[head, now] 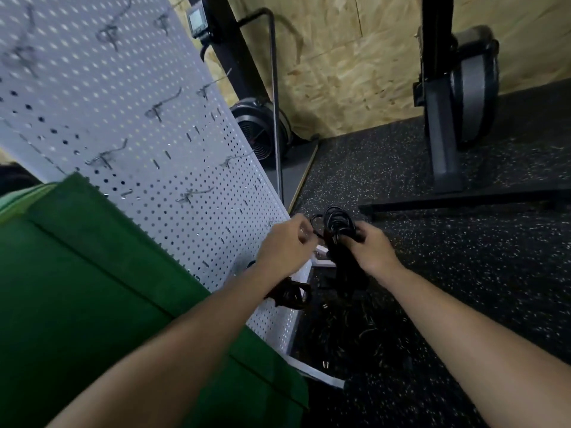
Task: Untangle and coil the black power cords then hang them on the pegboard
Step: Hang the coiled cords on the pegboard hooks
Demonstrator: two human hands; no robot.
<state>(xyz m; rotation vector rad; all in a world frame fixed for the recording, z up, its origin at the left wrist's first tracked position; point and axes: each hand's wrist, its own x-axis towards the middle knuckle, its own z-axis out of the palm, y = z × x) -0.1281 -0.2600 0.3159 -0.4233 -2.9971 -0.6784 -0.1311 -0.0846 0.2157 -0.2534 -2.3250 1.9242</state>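
At the pegboard's [148,125] lower corner, the coiled black cord [337,222] hangs with its long axis from twelve to six o'clock, loops uppermost. The right hand [369,248] grips its upper part. The left hand [285,245], at its nine o'clock, pinches a loose strand.

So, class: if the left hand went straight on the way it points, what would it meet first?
Probably the coiled black power cord gripped by the right hand; depth is unclear.

Speckled black rubber floor [463,273] meets a chipboard wall [355,72] behind exercise machines [472,88].
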